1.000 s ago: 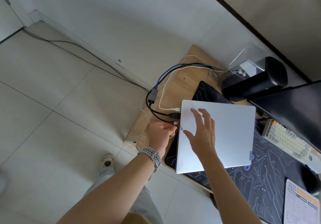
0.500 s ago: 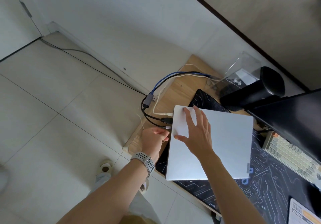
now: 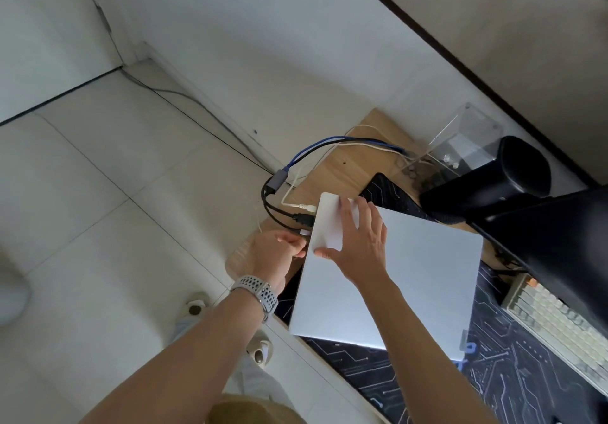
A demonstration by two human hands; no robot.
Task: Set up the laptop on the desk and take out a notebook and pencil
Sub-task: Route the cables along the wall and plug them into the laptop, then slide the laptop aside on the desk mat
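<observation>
A closed silver laptop (image 3: pixel 414 278) lies on a dark circuit-pattern desk mat (image 3: pixel 493 381) at the left end of the wooden desk (image 3: pixel 355 166). My right hand (image 3: pixel 358 242) rests flat on the lid near its left edge, fingers spread. My left hand (image 3: pixel 276 252), with a watch on the wrist, pinches a small plug at the laptop's left side. Above it a white cable plug (image 3: pixel 304 207) and a black cable plug (image 3: pixel 302 218) sit in the same edge. No notebook or pencil is in view.
A grey adapter (image 3: pixel 278 180) with blue and black cables hangs off the desk's left edge. A black monitor (image 3: pixel 559 242) stands at the right, with a keyboard (image 3: pixel 556 321) under it, a black cylinder (image 3: pixel 493 176) and a clear plastic box (image 3: pixel 460 140) behind. Tiled floor lies to the left.
The view has shifted, so everything sits lower and further right in frame. My right hand slid slightly toward the lid's upper left corner. My left hand stays at the laptop's left edge.
</observation>
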